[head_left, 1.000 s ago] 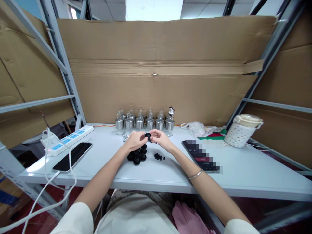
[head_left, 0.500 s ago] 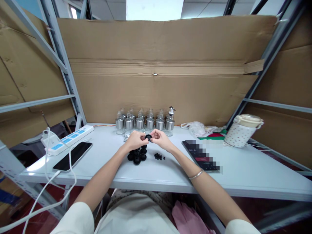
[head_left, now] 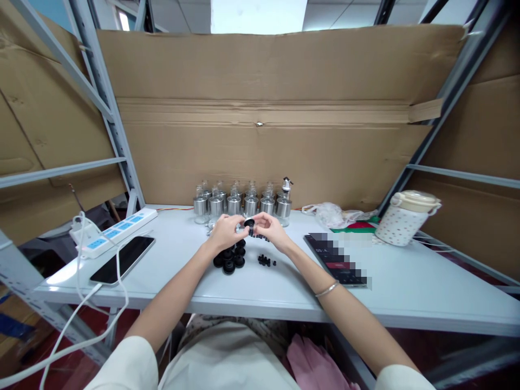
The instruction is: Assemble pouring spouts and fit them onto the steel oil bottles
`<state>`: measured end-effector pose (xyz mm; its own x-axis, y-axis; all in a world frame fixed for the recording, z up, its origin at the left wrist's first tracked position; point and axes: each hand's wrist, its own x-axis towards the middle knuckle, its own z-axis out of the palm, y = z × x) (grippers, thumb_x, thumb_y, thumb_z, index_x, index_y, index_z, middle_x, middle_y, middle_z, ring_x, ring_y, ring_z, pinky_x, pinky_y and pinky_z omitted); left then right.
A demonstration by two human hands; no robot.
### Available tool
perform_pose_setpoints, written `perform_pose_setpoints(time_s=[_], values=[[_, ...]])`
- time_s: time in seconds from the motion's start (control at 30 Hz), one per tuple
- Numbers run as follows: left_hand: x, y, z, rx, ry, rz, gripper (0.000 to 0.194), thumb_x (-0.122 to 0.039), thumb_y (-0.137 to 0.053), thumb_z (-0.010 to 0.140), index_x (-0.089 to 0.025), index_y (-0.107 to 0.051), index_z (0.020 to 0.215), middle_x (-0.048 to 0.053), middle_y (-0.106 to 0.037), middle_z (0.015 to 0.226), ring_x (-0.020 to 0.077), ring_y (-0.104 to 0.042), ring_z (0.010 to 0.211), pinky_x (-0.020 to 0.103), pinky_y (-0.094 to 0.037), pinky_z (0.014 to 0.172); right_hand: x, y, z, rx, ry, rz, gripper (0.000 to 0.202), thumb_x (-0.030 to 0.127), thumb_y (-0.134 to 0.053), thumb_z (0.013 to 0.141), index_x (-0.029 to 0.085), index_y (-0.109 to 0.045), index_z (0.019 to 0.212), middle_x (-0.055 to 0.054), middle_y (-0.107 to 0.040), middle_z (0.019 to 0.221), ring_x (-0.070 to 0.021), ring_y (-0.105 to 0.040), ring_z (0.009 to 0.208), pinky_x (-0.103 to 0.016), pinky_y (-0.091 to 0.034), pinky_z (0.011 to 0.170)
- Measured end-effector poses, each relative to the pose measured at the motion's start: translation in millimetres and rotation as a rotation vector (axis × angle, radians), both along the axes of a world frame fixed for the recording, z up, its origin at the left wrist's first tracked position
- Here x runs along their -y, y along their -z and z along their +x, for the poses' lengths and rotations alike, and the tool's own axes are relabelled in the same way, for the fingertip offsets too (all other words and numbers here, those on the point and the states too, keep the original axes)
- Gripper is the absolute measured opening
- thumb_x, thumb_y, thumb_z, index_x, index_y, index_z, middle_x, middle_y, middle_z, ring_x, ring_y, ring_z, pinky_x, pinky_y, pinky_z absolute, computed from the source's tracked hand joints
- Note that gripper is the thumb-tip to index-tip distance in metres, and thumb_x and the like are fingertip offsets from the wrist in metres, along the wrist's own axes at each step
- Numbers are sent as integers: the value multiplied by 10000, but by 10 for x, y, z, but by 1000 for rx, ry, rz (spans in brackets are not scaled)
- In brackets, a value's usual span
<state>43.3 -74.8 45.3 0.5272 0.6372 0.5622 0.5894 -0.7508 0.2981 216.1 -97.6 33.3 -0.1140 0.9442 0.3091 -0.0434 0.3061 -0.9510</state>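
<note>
A round black cap (head_left: 249, 222) is held up over the table between my two hands, with a narrower part below its rim. My left hand (head_left: 226, 232) is closed on its left side, thumb and fingertips pinching it. From the right, the fingertips of my right hand (head_left: 273, 229) close on it too. Just below my left hand lies a cluster of similar black caps (head_left: 228, 265). Several tiny black pieces (head_left: 265, 261) lie on the table to the right of that cluster. More small dark pieces show partly under my right fingers.
Glass bottles with silver sleeves (head_left: 234, 206) stand in rows behind my hands; one bears a pourer top (head_left: 286, 185). A phone (head_left: 124, 261) and power strip (head_left: 117, 233) are at left. At right lie a tablet-like device (head_left: 325, 254), a plastic bag (head_left: 328, 214) and a dotted container (head_left: 402, 222).
The black cap has been turned in my fingers, from its open ring facing me to a tilted side view. My right hand has shifted slightly, and small dark pieces now show beneath it.
</note>
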Motion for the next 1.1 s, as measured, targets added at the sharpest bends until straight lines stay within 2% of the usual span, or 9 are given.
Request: perform_pose_setpoints(time_s=[0.1,0.17,0.33,0.5,0.63,0.73,0.83,0.93,1.1], values=[[5,1,1,24,5,19,234,-324,-518,822,-175,-574,993,15,-651,875,128,-586,659,310,-412,816,-22,-1,22,-53,12,10,321,237,-723,564,196,-561,838,14,-633,750,-118,-596,662,-283,-478,686],[0,3,1,29,23,18,279,-331,-538,826,-176,-546,1057,30,-646,954,132,-601,689,314,-425,823,-37,2,36,-59,20,22,335,252,-750,551,205,-560,823,21,-627,738,-123,-598,685,-292,-481,716],[10,-2,-3,59,44,-4,291,-341,-565,823,-189,-516,1066,29,-639,994,124,-606,691,306,-438,810,-41,6,72,-47,30,1,325,262,-779,521,197,-609,790,12,-648,737,-133,-597,709,-311,-480,749],[44,-23,-3,63,122,30,267,-244,-537,809,-210,-532,1074,12,-618,971,106,-583,666,284,-438,791,-22,-18,79,4,25,-13,228,286,-721,594,189,-696,799,-17,-686,775,-149,-604,739,-317,-461,748],[20,-24,-16,9,116,78,281,-211,-511,805,-204,-567,1080,16,-612,953,117,-579,696,293,-427,813,-89,-31,156,84,177,29,181,304,-634,673,188,-710,789,-31,-700,813,-159,-602,755,-310,-454,740],[-1,-26,-35,-19,78,92,288,-180,-497,786,-195,-586,1059,25,-601,962,139,-581,762,287,-429,813,-183,6,305,313,411,39,175,216,-536,729,179,-699,780,-45,-698,764,-174,-612,731,-311,-453,725],[-1,-32,-49,-24,68,89,295,-143,-465,774,-190,-598,1033,37,-578,990,147,-574,802,268,-438,782,-250,87,458,746,574,7,213,140,-503,740,178,-709,776,-75,-709,772,-204,-636,747,-312,-444,719],[3,-26,-48,-42,85,79,289,-125,-444,771,-193,-605,1002,48,-551,1038,134,-563,780,251,-446,753,-263,160,530,1050,614,-48,235,121,-509,753,168,-724,836,-119,-720,891,-239,-653,832,-310,-439,724],[-18,6,-45,-72,139,85,290,-106,-430,762,-192,-579,995,50,-532,1056,122,-553,750,249,-449,749,-252,184,511,1152,605,-122,265,96,-509,759,150,-723,904,-136,-715,971,-251,-652,917,-295,-432,744]])
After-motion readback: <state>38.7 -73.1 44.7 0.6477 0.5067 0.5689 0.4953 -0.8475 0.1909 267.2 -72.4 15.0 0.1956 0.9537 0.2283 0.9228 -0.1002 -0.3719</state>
